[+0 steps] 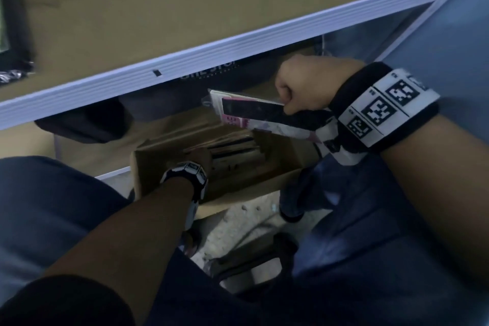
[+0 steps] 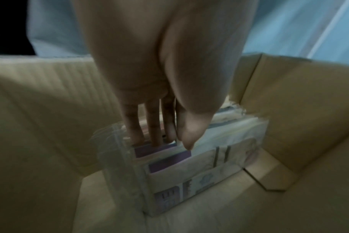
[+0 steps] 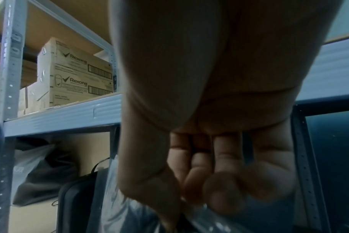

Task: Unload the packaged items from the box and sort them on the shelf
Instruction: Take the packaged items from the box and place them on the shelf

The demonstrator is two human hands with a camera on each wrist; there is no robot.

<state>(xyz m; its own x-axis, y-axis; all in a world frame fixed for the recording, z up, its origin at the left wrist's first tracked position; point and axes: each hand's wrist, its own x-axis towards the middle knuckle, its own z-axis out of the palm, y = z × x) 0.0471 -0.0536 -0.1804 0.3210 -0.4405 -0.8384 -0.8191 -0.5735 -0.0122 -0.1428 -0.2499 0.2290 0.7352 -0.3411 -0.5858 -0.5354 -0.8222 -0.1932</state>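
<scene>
An open cardboard box (image 1: 148, 167) stands on the floor below the shelf. My left hand (image 1: 202, 157) reaches down into it. In the left wrist view the left hand (image 2: 169, 138) has its fingers (image 2: 155, 135) dug in among a row of upright clear-wrapped packets (image 2: 189, 167) with purple labels, the thumb on the near side pinching some. My right hand (image 1: 299, 90) is up above the box, curled round a small stack of packaged items (image 1: 248, 112) in pink, black and white. In the right wrist view the right hand (image 3: 205, 189) shows curled fingers over clear plastic wrap (image 3: 219, 220).
A white metal shelf edge (image 1: 185, 61) runs diagonally above the box, with a brown shelf board (image 1: 132, 8) over it. Rexona cartons (image 3: 74, 74) stand on a shelf at the left. Dark bags (image 3: 40, 173) lie under it. My blue-trousered knees (image 1: 53, 206) flank the box.
</scene>
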